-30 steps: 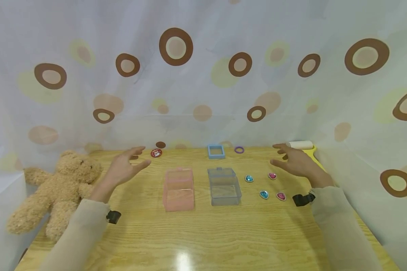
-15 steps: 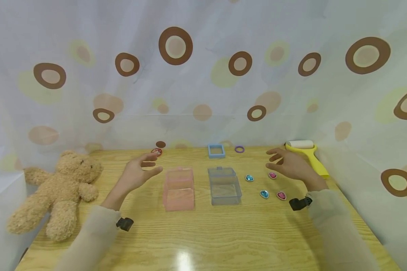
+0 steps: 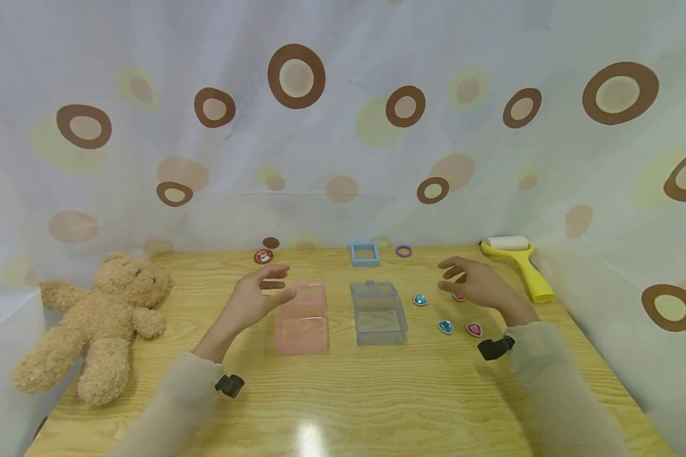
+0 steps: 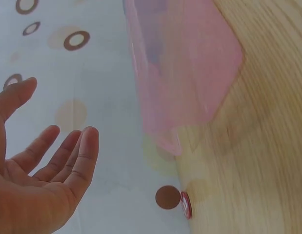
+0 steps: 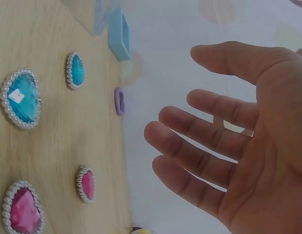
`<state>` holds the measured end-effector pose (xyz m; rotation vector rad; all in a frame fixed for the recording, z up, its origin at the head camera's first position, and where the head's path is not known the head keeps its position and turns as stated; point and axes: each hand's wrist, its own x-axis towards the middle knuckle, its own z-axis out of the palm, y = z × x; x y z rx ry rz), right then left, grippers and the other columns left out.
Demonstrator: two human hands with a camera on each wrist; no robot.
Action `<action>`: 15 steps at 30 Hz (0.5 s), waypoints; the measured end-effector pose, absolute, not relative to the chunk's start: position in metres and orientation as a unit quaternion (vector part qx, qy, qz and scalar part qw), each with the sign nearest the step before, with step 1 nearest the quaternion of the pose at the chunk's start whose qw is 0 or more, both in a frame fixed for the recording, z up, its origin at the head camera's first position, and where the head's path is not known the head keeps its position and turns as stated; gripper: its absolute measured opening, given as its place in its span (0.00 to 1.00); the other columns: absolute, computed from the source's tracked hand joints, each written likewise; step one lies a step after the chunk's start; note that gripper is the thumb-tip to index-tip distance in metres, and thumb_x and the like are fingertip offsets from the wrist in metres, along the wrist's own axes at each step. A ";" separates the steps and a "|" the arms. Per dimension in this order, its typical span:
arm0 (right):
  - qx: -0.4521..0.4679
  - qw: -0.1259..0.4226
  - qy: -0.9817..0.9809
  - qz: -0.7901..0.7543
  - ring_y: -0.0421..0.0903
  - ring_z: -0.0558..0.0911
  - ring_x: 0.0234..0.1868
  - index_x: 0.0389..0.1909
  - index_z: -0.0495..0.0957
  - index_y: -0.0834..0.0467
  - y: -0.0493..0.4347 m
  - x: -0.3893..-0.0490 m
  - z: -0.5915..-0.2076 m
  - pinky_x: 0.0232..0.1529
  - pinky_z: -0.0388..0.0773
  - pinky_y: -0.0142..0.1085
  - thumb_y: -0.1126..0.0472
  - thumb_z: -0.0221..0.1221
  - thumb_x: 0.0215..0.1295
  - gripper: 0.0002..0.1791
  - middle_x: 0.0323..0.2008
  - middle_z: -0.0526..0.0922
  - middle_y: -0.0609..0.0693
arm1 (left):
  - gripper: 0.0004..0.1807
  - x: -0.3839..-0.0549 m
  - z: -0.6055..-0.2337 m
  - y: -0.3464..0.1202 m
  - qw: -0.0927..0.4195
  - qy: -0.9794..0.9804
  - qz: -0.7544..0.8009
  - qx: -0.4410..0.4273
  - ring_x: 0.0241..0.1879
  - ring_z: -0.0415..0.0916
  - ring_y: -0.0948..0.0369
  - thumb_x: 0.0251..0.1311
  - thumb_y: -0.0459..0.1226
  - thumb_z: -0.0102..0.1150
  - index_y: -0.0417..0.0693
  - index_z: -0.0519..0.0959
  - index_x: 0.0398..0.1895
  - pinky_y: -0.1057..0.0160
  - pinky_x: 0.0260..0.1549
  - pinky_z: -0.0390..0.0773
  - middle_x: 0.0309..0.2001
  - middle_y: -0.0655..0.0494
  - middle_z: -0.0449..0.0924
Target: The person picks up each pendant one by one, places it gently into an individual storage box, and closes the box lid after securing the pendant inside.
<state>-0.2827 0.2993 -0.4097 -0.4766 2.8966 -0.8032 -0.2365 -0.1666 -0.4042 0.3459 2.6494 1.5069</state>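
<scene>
My left hand (image 3: 254, 302) hovers with relaxed fingers, overlapping the left edge of a pink clear plastic box (image 3: 303, 333) in the head view. Nothing is in its grasp. Right of that box stands a bluish clear plastic box (image 3: 380, 320), its lid raised. My right hand (image 3: 480, 284), loosely spread and holding nothing, is over the gem group. Two blue heart gems (image 5: 22, 97) with beaded silver rims lie left of two pink ones; the nearer pink gem (image 3: 474, 329) shows whole, while the farther pink gem (image 5: 86, 184) is partly covered by the hand in the head view.
A teddy bear (image 3: 108, 324) lies at the left. Along the back are a red round badge (image 3: 263, 256), a light-blue square frame (image 3: 364, 263) and a purple ring (image 3: 403, 251). A yellow-handled lint roller (image 3: 526, 266) is at the back right, beside the curtain (image 3: 343, 127).
My left hand has moved right and slightly nearer, from beside the bear to the pink box. My right hand has shifted left and nearer, off the lint roller and over the gems.
</scene>
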 end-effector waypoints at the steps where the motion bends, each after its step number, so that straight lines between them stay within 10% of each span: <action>1: -0.154 0.053 0.950 -0.267 0.55 0.85 0.47 0.65 0.71 0.56 0.299 -0.284 -0.411 0.37 0.83 0.39 0.47 0.60 0.70 0.28 0.55 0.83 0.61 | 0.34 -0.236 -0.405 -0.165 0.039 0.861 0.494 0.114 0.64 0.75 0.48 0.62 0.50 0.66 0.56 0.69 0.70 0.48 0.53 0.82 0.68 0.52 0.72; 15: -0.164 0.066 0.944 -0.280 0.54 0.84 0.48 0.61 0.75 0.61 0.286 -0.295 -0.437 0.48 0.81 0.49 0.51 0.62 0.69 0.25 0.49 0.85 0.58 | 0.29 -0.232 -0.417 -0.137 0.059 0.835 0.537 0.102 0.62 0.76 0.50 0.62 0.45 0.68 0.57 0.74 0.66 0.52 0.52 0.83 0.66 0.53 0.74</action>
